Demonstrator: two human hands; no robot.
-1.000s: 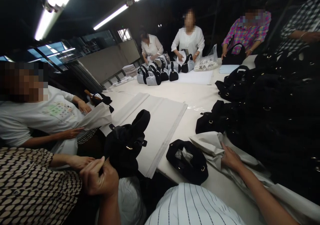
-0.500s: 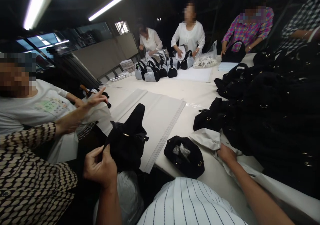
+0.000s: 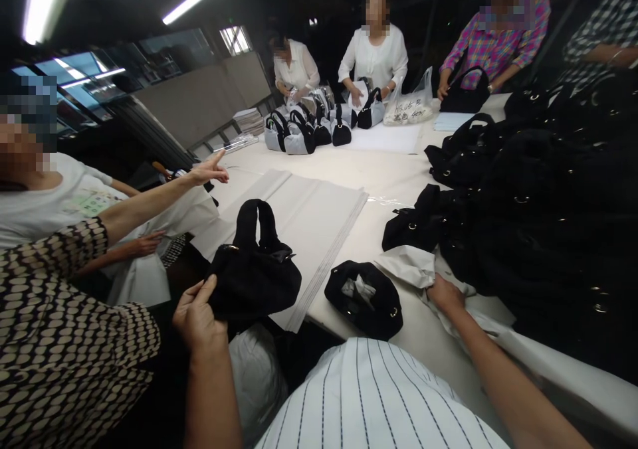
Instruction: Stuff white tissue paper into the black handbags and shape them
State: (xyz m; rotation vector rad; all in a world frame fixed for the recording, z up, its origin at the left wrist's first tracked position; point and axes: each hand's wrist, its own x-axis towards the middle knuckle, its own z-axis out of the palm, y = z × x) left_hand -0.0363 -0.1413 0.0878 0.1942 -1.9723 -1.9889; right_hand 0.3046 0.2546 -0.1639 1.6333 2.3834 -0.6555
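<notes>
My left hand (image 3: 202,313) pinches the left end of a black handbag (image 3: 256,279), its looped handle standing up. The bag is held up over the near edge of a stack of white paper sheets (image 3: 319,210). On the right, my right hand (image 3: 448,296) is closed on a crumpled sheet of white paper (image 3: 409,264) by the table edge. Between my hands sits another black bag (image 3: 363,313), its mouth open upward with pale paper inside.
A large pile of black bags (image 3: 538,236) covers the table's right side. Grey-and-black bags (image 3: 302,133) and a clear plastic bag (image 3: 411,107) stand at the far side. Several co-workers surround the table (image 3: 399,167); one arm (image 3: 154,200) reaches in from the left, pointing.
The black handbag in my left hand has turned, so its handle loop and broad side now show. The co-worker's pointing hand has moved up and right. My right hand stays on the paper.
</notes>
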